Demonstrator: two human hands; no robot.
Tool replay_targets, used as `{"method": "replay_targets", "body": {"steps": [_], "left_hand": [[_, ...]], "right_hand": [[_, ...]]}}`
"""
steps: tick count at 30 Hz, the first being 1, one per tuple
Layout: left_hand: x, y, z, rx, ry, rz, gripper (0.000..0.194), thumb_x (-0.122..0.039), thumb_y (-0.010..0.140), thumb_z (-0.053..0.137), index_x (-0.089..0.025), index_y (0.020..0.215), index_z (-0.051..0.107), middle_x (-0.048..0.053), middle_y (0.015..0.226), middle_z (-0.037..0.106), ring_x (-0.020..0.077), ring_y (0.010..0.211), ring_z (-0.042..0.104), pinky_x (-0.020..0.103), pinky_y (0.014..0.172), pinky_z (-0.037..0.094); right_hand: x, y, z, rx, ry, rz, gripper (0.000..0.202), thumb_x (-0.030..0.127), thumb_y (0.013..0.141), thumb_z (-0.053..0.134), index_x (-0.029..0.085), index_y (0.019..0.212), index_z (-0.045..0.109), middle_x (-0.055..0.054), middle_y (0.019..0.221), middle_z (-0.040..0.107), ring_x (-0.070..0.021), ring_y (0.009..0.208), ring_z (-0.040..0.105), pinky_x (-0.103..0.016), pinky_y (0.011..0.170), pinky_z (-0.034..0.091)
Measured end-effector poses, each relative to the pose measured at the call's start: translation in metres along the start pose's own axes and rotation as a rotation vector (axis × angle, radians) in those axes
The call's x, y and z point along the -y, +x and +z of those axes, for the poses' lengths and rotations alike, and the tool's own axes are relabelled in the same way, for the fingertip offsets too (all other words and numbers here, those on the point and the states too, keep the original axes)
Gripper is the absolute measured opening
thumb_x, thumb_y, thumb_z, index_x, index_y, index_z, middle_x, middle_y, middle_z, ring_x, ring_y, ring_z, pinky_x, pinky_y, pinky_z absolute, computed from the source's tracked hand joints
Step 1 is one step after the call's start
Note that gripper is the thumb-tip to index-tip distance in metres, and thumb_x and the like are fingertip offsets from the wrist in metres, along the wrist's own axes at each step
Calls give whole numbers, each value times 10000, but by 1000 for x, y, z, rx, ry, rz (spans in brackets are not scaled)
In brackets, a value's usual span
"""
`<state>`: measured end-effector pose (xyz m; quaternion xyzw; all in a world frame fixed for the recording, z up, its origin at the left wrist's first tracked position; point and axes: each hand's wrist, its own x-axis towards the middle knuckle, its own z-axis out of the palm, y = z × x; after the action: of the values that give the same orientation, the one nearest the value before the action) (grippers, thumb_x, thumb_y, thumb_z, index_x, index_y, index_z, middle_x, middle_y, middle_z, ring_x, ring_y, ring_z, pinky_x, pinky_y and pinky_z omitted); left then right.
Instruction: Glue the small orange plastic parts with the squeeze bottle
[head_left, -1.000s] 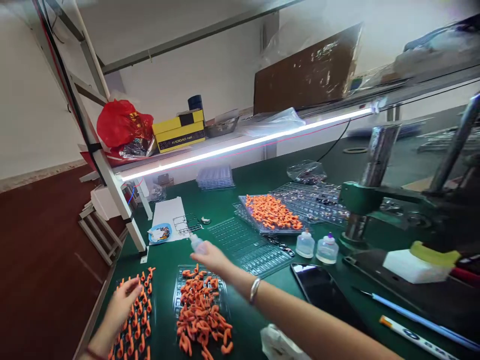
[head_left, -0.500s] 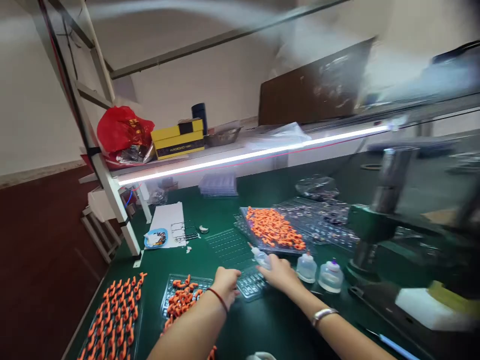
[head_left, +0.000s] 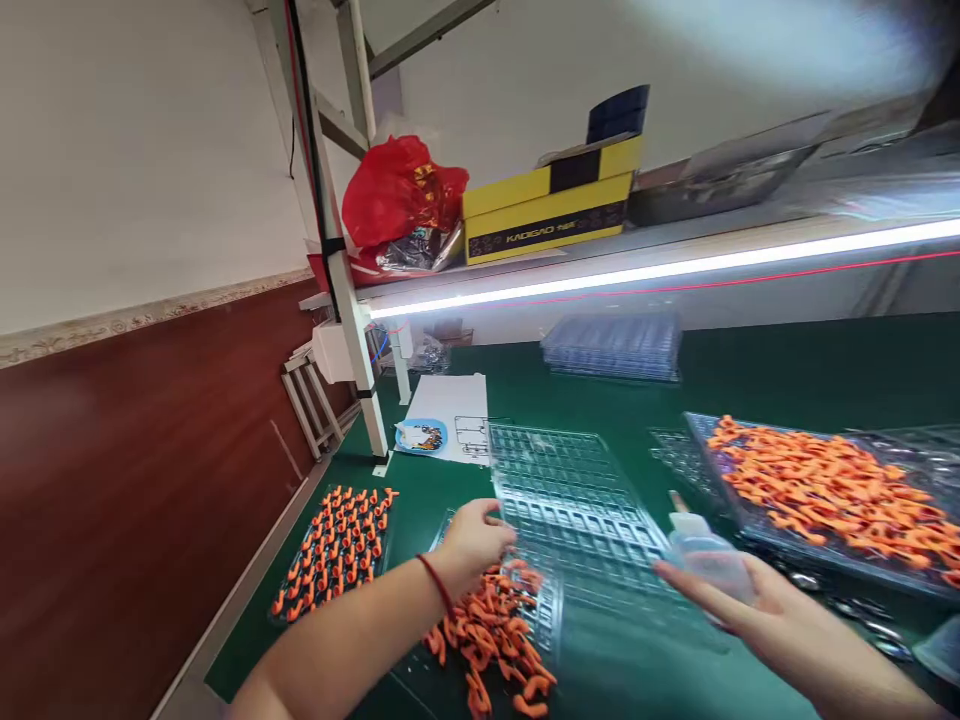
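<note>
Left hand: we see our left hand point(head_left: 472, 540) pinching the near-left edge of a clear plastic blister tray with rows of small empty pockets point(head_left: 577, 520), thumb on top; a red cord sits at the wrist.
Right hand: our right hand point(head_left: 757, 605) is curled around a small translucent squeeze bottle with a pale nozzle point(head_left: 701, 550), nozzle pointing up and left, just beside the tray's right edge.
Clear tray: it lies lifted and tilted over the dark green counter point(head_left: 750, 370), its near end overlapping another clear tray heaped with loose orange hook-shaped plastic parts point(head_left: 495, 640).
Left edge: a tray with orange parts standing in neat rows point(head_left: 334, 545) rests near the counter's left rim, beyond which the red-brown floor point(head_left: 135, 470) drops away.
Right side: a large clear tray piled with orange parts point(head_left: 817, 490) fills the right, with more clear trays around it that we cannot tell apart.
Far side: a white sheet with a printed drawing point(head_left: 454, 410) and a small blue dish point(head_left: 421, 436) lie by the white frame post point(head_left: 360, 370); a stack of clear trays point(head_left: 611, 345) sits under the lit strip lamp point(head_left: 675, 268).
Open room: bare green counter shows between the far stack and the held tray, and in the near strip between our two hands.
Shelf: a red plastic bag point(head_left: 401, 190) and a yellow-and-black box point(head_left: 547, 210) sit above.
</note>
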<state>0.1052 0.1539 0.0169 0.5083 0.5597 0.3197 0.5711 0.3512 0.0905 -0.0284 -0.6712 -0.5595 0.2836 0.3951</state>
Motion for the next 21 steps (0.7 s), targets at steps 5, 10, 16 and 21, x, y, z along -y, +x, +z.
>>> {"method": "replay_targets", "body": {"steps": [5,10,16,21], "left_hand": [[6,-50,-133,-136,135,89,346,-321,959,617,-162,1263,572,103,1260,601,243,1059,636,448,880,558],[32,-88,-237,-225,234,66,337,-329,956,620,-155,1243,587,95,1250,606,252,1061,635,446,881,557],[77,-99,-288,-205,280,-22,333,-327,953,624,-153,1235,592,94,1242,611,247,1048,640,437,867,562],[98,-90,-296,-195,275,-63,340,-327,957,619,-157,1249,581,100,1248,607,243,1050,639,441,871,562]], "right_hand": [[84,-28,80,354,148,-165,247,361,991,622,154,1125,635,-43,1007,667,-197,858,669,-389,789,565],[152,-54,174,514,117,-175,264,340,983,635,157,1173,626,-69,1138,643,-224,944,659,-411,813,564],[179,-80,222,624,52,-163,291,333,979,643,162,1213,614,-77,1190,628,-239,981,653,-425,830,563],[186,-90,225,627,-3,-137,291,323,979,643,164,1220,611,-79,1190,630,-239,993,651,-437,850,555]]}}
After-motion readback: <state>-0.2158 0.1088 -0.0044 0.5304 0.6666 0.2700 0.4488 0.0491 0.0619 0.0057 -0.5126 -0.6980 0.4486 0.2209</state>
